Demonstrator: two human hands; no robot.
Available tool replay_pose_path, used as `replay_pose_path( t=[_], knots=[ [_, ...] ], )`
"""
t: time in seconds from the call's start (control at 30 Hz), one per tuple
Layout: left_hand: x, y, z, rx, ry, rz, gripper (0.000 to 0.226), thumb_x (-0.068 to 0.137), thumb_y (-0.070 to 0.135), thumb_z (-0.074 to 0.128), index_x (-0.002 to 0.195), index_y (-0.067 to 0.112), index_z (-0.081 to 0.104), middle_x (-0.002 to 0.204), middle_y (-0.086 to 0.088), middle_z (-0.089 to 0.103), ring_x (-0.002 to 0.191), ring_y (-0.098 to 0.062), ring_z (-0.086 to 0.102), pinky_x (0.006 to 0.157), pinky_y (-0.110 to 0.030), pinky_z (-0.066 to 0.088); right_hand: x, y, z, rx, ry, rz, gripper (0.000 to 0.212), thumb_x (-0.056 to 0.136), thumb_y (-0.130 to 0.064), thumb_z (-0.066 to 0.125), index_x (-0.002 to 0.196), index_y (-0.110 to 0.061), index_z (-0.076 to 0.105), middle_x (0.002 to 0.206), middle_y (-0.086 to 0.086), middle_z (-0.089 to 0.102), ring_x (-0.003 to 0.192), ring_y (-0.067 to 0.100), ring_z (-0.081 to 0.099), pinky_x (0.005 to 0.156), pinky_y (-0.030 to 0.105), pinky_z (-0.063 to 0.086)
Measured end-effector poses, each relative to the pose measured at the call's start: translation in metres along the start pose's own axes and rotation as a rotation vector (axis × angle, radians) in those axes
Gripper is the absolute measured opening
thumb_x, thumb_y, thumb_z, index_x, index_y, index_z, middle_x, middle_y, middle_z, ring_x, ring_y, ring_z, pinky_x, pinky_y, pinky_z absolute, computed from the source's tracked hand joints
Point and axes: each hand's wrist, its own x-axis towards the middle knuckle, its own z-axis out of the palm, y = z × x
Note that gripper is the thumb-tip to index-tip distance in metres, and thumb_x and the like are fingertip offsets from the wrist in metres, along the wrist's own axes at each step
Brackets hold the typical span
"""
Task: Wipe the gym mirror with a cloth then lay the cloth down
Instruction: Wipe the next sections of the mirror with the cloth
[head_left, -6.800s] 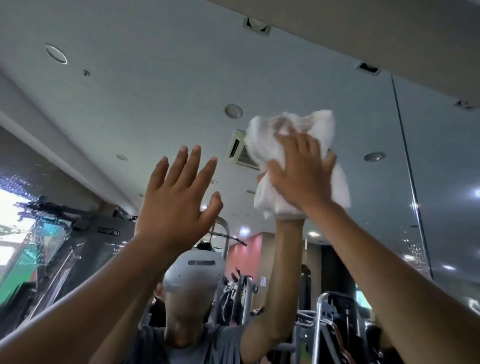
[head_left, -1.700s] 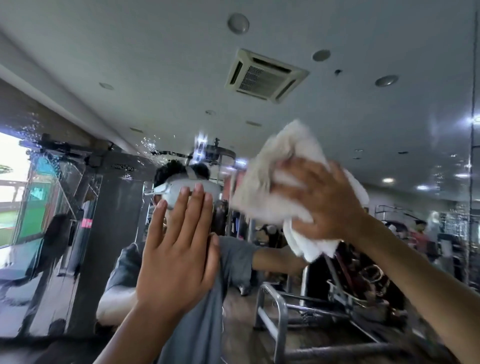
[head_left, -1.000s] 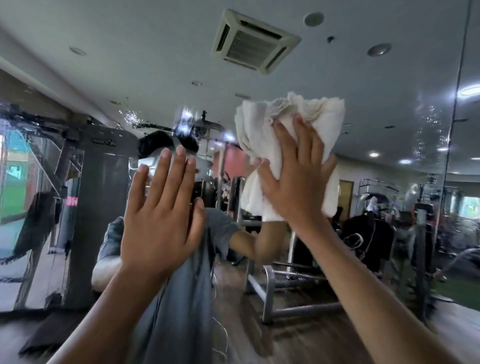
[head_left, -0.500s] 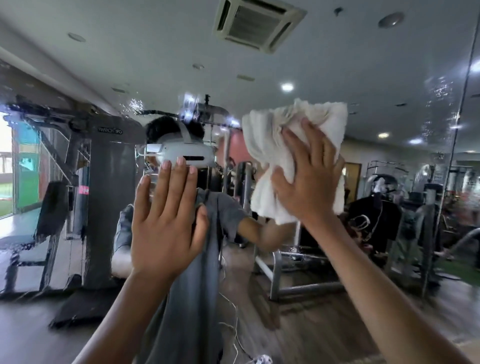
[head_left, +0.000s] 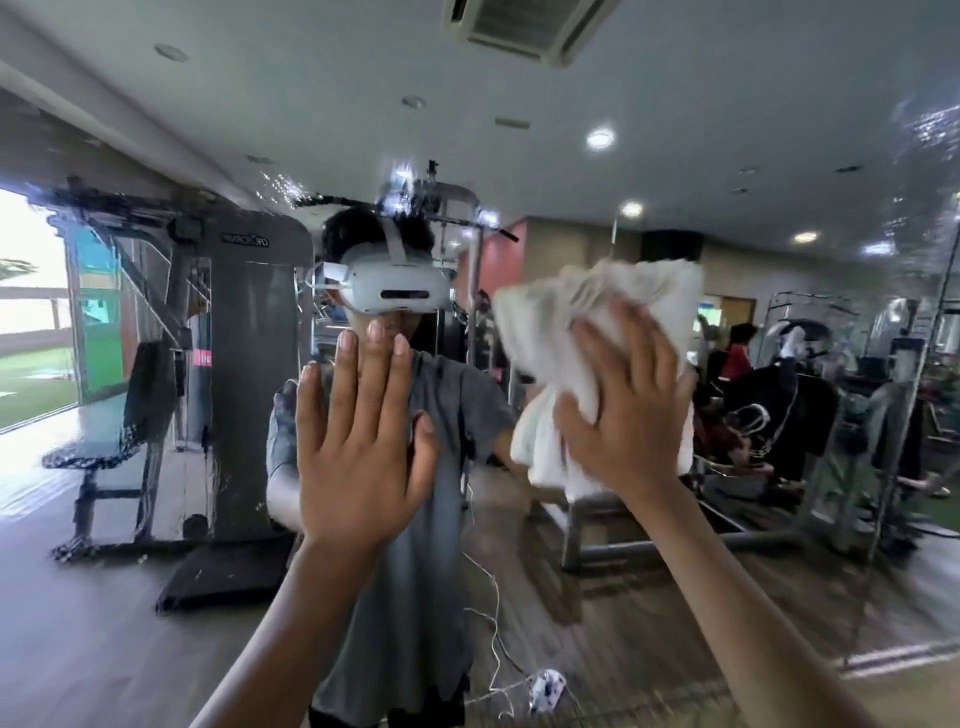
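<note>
The gym mirror (head_left: 701, 119) fills the view and reflects me and the gym behind. My right hand (head_left: 626, 415) presses a bunched white cloth (head_left: 566, 317) flat against the glass at centre right, fingers spread over it; the cloth sticks out above and left of the hand. The hand and cloth are motion-blurred. My left hand (head_left: 363, 447) lies flat on the glass at centre, fingers straight and together, holding nothing.
Wet streaks and droplets (head_left: 156, 374) cover the mirror's left part, and more droplets (head_left: 930, 130) show at the top right. A vertical seam (head_left: 943, 322) between mirror panels runs down the right side. Weight machines and wooden floor appear only as reflections.
My right hand has swept the cloth down the glass from high up to chest height, now tilting rightward. My left hand stays flat on the mirror. My gaze has dropped lower.
</note>
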Motion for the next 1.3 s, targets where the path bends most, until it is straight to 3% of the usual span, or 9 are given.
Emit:
replay_pose_path(
  t=[0.07,0.13,0.4,0.63,0.73,0.93,1.0,1.17,1.3],
  knots=[
    [0.0,0.0,-0.001,-0.008,-0.003,-0.003,0.064,0.099,0.032,0.045,0.156,0.007,0.031,0.164,-0.011,0.021,0.154,-0.026,0.017,0.125,-0.049,0.011,0.021,-0.028,0.005,0.026,0.071,0.256,0.062,0.088,-0.049,0.049,0.145,-0.026,0.046,0.157,0.008,0.035,0.143,0.024,0.027,0.108,0.062,0.027],
    [0.0,-0.002,-0.002,-0.02,0.002,0.007,0.062,0.099,0.031,0.045,0.155,0.007,0.033,0.163,-0.012,0.024,0.154,-0.026,0.018,0.125,-0.049,0.012,0.025,-0.054,0.01,-0.006,0.091,0.281,0.065,0.09,-0.051,0.045,0.148,-0.023,0.045,0.159,0.01,0.033,0.146,0.025,0.026,0.11,0.056,0.02],
    [-0.004,-0.009,-0.003,-0.049,-0.022,0.05,0.062,0.098,0.031,0.044,0.154,0.004,0.035,0.162,-0.015,0.026,0.153,-0.029,0.019,0.124,-0.052,0.015,-0.091,-0.022,0.008,-0.061,-0.137,-0.44,0.077,0.081,-0.06,0.051,0.151,-0.033,0.032,0.157,0.003,0.031,0.148,0.023,0.024,0.1,0.059,0.035],
    [-0.002,-0.002,-0.004,-0.037,0.006,0.017,0.06,0.097,0.025,0.045,0.153,0.004,0.037,0.162,-0.013,0.024,0.151,-0.031,0.023,0.124,-0.05,0.013,0.002,-0.043,0.007,-0.004,0.046,0.328,0.065,0.091,-0.052,0.044,0.149,-0.023,0.041,0.16,0.011,0.03,0.147,0.026,0.024,0.109,0.058,0.02],
    [-0.016,-0.003,-0.006,-0.062,-0.022,0.028,0.06,0.098,0.026,0.044,0.153,0.003,0.037,0.162,-0.013,0.025,0.152,-0.031,0.023,0.124,-0.051,0.013,-0.006,-0.077,0.012,-0.006,0.028,0.159,0.066,0.092,-0.052,0.045,0.151,-0.022,0.041,0.161,0.011,0.028,0.149,0.027,0.025,0.105,0.047,0.019],
    [-0.066,-0.01,-0.011,-0.061,-0.084,0.119,0.061,0.096,0.023,0.046,0.152,0.002,0.036,0.161,-0.016,0.029,0.151,-0.034,0.025,0.123,-0.054,0.016,-0.134,-0.036,0.008,-0.069,-0.164,-0.366,0.068,0.085,-0.058,0.048,0.147,-0.031,0.038,0.159,0.004,0.031,0.152,0.02,0.015,0.103,0.056,0.028],
    [-0.065,-0.006,-0.011,-0.041,-0.082,0.089,0.06,0.096,0.022,0.048,0.152,0.002,0.038,0.161,-0.015,0.028,0.15,-0.035,0.026,0.123,-0.054,0.015,-0.141,-0.012,0.002,-0.03,-0.169,-0.251,0.061,0.083,-0.054,0.048,0.138,-0.029,0.044,0.155,0.005,0.031,0.146,0.023,0.025,0.099,0.058,0.032],
    [-0.065,-0.003,-0.013,-0.04,-0.092,0.066,0.06,0.097,0.02,0.05,0.152,0.002,0.037,0.16,-0.016,0.029,0.15,-0.036,0.025,0.124,-0.053,0.014,-0.07,-0.061,0.017,0.094,0.098,0.498,0.061,0.087,-0.045,0.051,0.144,-0.023,0.047,0.157,0.011,0.035,0.145,0.024,0.028,0.109,0.062,0.019],
    [-0.078,-0.008,-0.014,-0.089,-0.126,0.102,0.059,0.098,0.024,0.046,0.152,0.002,0.037,0.16,-0.016,0.029,0.151,-0.035,0.025,0.123,-0.054,0.016,-0.099,-0.108,0.02,0.103,0.021,0.299,0.061,0.091,-0.047,0.047,0.148,-0.024,0.042,0.159,0.012,0.032,0.149,0.025,0.025,0.112,0.052,0.014]
  ],
)
